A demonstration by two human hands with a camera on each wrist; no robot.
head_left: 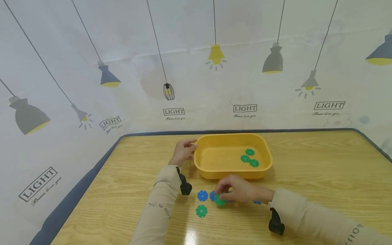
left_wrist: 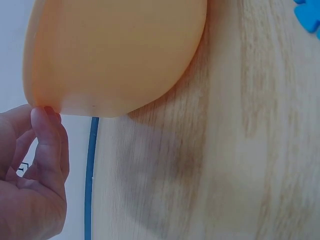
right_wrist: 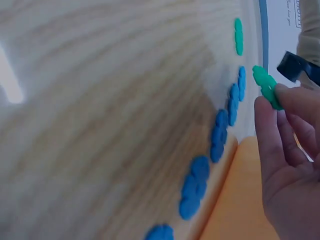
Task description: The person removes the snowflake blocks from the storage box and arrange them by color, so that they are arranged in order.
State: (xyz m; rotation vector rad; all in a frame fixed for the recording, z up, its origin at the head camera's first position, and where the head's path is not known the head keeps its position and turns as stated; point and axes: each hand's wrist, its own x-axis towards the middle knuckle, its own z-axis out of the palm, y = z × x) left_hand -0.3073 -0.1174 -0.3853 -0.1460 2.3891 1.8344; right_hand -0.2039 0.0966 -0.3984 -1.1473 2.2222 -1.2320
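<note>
My left hand is at the left end of a yellow plastic basin, fingertips pinching its rim. Between thumb and fingers, my right hand holds a green notched plastic disc, raised over the table in front of the basin. Below that hand runs a row of blue notched discs, partly hidden by it in the head view. The right wrist view shows several of these blue discs lying flat. A second green disc lies nearer than the row. Inside the basin are three green discs.
The wooden table has a dark blue edge strip at the back. Behind it hangs a pale wall covering printed with lamps. Each wrist wears a black device.
</note>
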